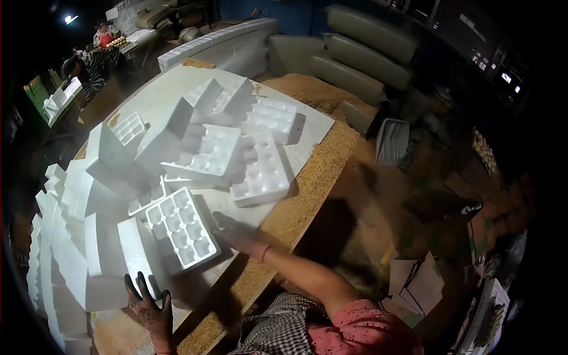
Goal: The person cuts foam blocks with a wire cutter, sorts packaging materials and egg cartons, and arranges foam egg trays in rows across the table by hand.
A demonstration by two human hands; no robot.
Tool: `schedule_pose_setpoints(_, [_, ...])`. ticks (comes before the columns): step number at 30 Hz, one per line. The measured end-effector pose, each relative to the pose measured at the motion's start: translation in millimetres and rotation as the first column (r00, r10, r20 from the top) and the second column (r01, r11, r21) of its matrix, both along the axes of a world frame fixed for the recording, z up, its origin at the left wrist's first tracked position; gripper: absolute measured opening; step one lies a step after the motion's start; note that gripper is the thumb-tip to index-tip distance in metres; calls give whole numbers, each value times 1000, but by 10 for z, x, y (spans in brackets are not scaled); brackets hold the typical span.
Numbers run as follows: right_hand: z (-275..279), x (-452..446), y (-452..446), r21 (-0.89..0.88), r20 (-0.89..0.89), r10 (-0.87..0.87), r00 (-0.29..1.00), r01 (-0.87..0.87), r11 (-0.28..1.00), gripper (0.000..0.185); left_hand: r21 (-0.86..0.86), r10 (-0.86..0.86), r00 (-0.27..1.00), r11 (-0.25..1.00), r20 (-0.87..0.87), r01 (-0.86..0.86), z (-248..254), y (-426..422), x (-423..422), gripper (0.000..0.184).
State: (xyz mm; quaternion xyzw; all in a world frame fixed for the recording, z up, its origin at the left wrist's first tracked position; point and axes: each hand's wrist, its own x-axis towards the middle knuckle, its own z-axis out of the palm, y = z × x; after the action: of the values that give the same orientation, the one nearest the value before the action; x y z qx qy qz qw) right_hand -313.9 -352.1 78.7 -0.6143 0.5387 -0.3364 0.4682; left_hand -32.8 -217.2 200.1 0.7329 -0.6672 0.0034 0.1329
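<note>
At the near side of the bench (316,127), a white 12-cell tray (182,229) sits w/ its cells facing up, a narrow white block (135,245) just beside it. Hands well apart: L hand (148,309), dark at the fingertips, is at the block's near end, thumb & fingers spread; whether it's taking any wt is unclear. R hand (239,236) is blurred, by the tray's opp. side; contact or grip can't be made out.

Tray looks like EPS foam, so prob. v. light for its bulk & fairly stiff, but brittle: thin rims & cell dividers would likely snap or dent under a hard pinch. Smooth faces may slip a bit, esp. if dusty from the loose tan grains (332,155) along the edge. Best hold: flat palms or spread fingers on opp. outer walls, light even pressure, no thumbs in the cells. Other foam trays (260,168) sit close behind, so corners could chip if knocked.
</note>
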Motion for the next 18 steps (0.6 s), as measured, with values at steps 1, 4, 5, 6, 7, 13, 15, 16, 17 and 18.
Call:
schedule_pose_setpoints(1, [132, -138, 87, -173, -63, -25, 998, 14, 985, 72, -14, -25, 994, 1000, 102, 26, -104, -19, 4, 83])
schedule_pose_setpoints(4, [185, -725, 61, -581, -348, -237, 907, -10, 814, 62, -135, -56, 988, 988, 141, 76, -182, -52, -147, 82])
schedule_pose_setpoints(5, [203, -928, 14, -602, -407, -301, 863, -6, 799, 60, -238, -96, 991, 964, 89, 115, -136, -85, -244, 82])
schedule_pose_setpoints(6, [208, -1146, -50, -622, -461, -364, 809, -3, 783, 59, -237, -94, 992, 965, 90, 113, -100, -133, -363, 82])
schedule_pose_setpoints(7, [175, -1388, -141, -594, -483, -356, 800, 0, 805, 58, -206, -214, 976, 958, -40, 201, -66, -192, -518, 79])
schedule_pose_setpoints(13, [-245, -2670, -789, -417, -870, -329, 369, -192, 888, 48, -37, -562, 804, 823, -192, 567, -259, -894, -1820, 74])
schedule_pose_setpoints(15, [-436, -3108, -1120, -420, -867, -216, 450, -425, 802, 49, 3, -641, 753, 761, -146, 648, -492, -1253, -2279, 81])
schedule_pose_setpoints(16, [-527, -3367, -1296, -419, -864, -90, 495, -608, 674, 50, 44, -635, 765, 765, -110, 642, -659, -1425, -2473, 84])
schedule_pose_setpoints(17, [-561, -3707, -1464, -338, -899, -5, 439, -685, 645, 51, 109, -608, 789, 782, -82, 614, -725, -1596, -2654, 85])
schedule_pose_setpoints(18, [-510, -4107, -1662, -256, -924, 76, 374, -754, 605, 52, 176, -582, 812, 795, -53, 581, -757, -1760, -2815, 86])
